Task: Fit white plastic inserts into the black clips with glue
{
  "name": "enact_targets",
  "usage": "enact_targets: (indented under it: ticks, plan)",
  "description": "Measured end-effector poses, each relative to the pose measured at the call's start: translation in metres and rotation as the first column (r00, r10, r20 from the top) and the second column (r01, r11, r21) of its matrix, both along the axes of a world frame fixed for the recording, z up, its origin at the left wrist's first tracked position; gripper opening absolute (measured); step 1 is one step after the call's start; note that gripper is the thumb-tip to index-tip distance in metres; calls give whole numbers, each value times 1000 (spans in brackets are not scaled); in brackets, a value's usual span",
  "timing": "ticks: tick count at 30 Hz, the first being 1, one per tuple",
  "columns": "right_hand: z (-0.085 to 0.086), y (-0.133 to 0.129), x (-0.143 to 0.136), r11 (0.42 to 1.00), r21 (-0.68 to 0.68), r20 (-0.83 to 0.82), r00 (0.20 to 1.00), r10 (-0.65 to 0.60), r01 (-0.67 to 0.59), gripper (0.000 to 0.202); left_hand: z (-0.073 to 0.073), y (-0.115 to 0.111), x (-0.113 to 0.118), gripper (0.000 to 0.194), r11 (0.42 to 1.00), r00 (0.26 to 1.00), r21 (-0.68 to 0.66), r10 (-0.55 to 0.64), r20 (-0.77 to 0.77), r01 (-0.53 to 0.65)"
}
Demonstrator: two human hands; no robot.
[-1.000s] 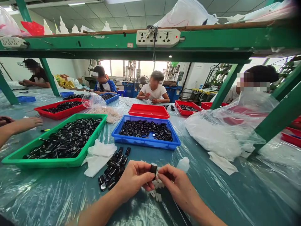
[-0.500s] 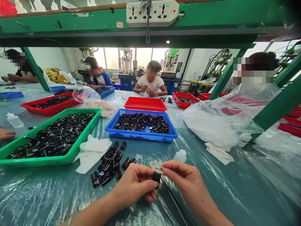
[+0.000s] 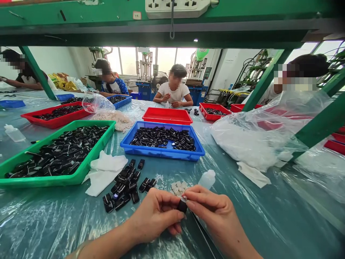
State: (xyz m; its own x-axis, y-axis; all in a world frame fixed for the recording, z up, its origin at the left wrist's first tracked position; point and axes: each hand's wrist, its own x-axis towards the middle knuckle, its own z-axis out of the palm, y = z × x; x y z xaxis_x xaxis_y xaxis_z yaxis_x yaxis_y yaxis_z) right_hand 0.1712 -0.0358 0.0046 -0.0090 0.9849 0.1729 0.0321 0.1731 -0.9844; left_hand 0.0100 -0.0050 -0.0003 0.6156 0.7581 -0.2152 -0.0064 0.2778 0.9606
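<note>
Both hands have sunk lower toward the plastic-covered table [image 3: 269,223]; the left hand [image 3: 157,216] and right hand [image 3: 215,212] together pinch a small glossy black piece [image 3: 182,206] between fingertips. Just beyond lie loose black pieces [image 3: 126,185], small white blocks [image 3: 179,187] and a soft squeeze bottle [image 3: 207,179].

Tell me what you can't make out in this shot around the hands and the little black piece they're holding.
Head view only:
- Small black part: mostly covered by fingertips of the left hand and right hand; shape unclear.
- Small white pieces: too small to identify.
- Squeeze bottle: lower end hidden behind the right hand.
- Power strip: cut off by the top edge.
</note>
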Motion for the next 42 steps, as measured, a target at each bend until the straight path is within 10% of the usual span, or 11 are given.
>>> enact_targets:
  ticks: [22,42]
  plan:
    - [-5,-4,-3,925,381,345,928,-139,-3,31,-3,0,-1,10,999,1000,47,25,19,-26]
    - [-12,-4,-5,896,440,475,862,-175,-60,20,-1,-2,0,10,986,997,165,37,-73,-25]
